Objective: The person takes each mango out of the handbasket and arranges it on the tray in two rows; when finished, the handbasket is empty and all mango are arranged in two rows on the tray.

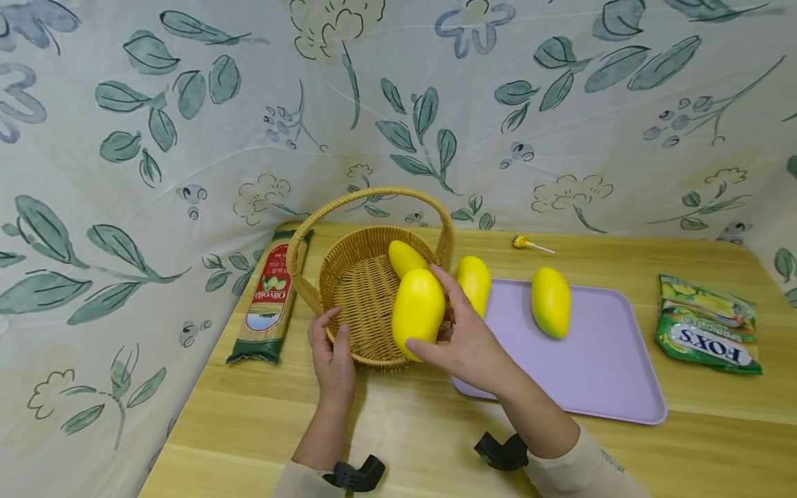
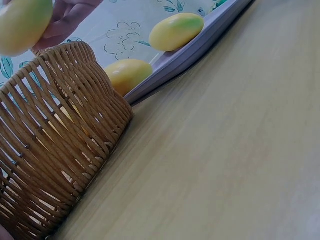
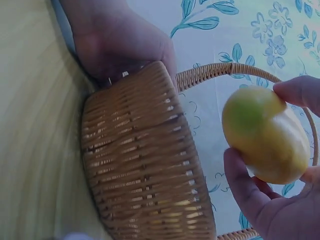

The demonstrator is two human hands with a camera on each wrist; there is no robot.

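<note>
My right hand (image 1: 470,349) grips a yellow mango (image 1: 418,315) above the right side of a wicker basket (image 1: 364,301). In the right wrist view, fingers and thumb hold this mango (image 3: 265,135), and a green patch shows on it. With fingers over the near-left rim, my left hand (image 1: 334,363) holds the basket, whose arched handle stands up. Inside the basket, against its right wall, lies another mango (image 1: 403,257). One more mango (image 1: 475,280) is just right of the basket, at the tray's left end. A mango with a green tip (image 1: 551,304) lies on the lilac tray (image 1: 598,373).
A red and green pack of noodles (image 1: 270,297) lies left of the basket. Behind the tray is a lollipop (image 1: 529,243) in yellow wrapping. To the tray's right lies a green FOX'S bag (image 1: 708,325). Floral cloth (image 1: 349,90) hangs behind the wooden table (image 1: 398,429).
</note>
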